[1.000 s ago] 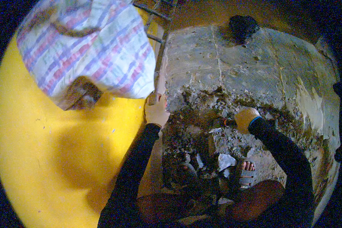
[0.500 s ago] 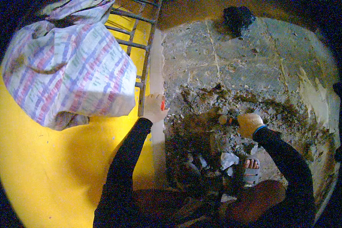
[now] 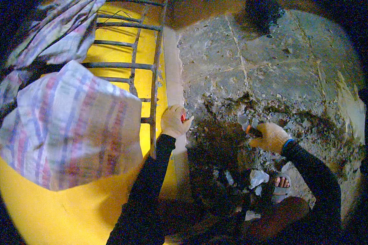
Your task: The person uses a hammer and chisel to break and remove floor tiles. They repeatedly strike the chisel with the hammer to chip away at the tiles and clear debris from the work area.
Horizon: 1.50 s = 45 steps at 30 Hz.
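Note:
My left hand (image 3: 173, 121), in a pale work glove, is closed round a small tool with a red part (image 3: 182, 117) at the edge of the broken concrete (image 3: 216, 143), beside the wall. My right hand (image 3: 271, 137), also gloved, grips a hammer (image 3: 246, 124) by its dark handle. The hammer's grey head sits low over the dug-out patch, just left of that hand. Both forearms wear black sleeves.
A striped woven sack (image 3: 69, 126) hangs at the left over a rusty metal grille (image 3: 139, 65) on a yellow wall (image 3: 69, 212). Grey concrete floor (image 3: 274, 61) spreads behind the hole. Loose rubble (image 3: 257, 177) and my sandalled foot (image 3: 282, 181) lie below; a dark lump (image 3: 261, 12) sits at the top.
The view has tilted, so the sack sits lower and more of the grille shows. My right hand with the hammer has dropped slightly toward the hole. The left hand stays in place.

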Each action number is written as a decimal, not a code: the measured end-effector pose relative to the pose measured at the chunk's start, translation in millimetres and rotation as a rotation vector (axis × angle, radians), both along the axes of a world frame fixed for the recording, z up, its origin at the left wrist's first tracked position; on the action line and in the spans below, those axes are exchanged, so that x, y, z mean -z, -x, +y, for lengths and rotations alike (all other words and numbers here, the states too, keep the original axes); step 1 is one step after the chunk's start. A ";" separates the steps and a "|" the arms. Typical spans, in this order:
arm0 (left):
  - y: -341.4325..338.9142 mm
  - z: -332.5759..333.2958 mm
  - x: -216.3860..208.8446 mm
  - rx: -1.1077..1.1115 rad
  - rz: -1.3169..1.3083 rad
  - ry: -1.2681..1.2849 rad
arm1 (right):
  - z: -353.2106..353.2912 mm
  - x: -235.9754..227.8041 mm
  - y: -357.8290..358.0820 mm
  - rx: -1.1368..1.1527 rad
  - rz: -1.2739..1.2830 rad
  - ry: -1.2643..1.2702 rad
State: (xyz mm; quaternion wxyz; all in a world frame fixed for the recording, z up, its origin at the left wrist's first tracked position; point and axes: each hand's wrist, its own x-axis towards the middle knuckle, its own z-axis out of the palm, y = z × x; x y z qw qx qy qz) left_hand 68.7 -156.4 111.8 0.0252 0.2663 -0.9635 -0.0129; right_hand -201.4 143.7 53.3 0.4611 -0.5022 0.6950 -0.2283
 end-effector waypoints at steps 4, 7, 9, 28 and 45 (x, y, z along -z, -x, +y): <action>4.8 -2.6 5.1 -0.041 0.045 0.014 | -19.9 1.8 -17.9 0.079 -0.117 0.062; 5.9 -4.0 6.3 -0.124 -0.051 -0.006 | -30.0 8.1 -21.5 0.025 -0.144 0.022; 5.0 -4.7 7.1 -0.083 0.022 0.013 | -32.1 14.0 -26.0 -0.009 -0.123 -0.004; -1.1 49.0 17.5 -0.324 0.290 -0.063 | -3.4 62.0 -66.6 0.135 -0.170 0.038; -82.3 128.6 61.8 -0.230 0.069 -0.158 | 4.0 38.2 -70.5 0.127 0.029 -0.128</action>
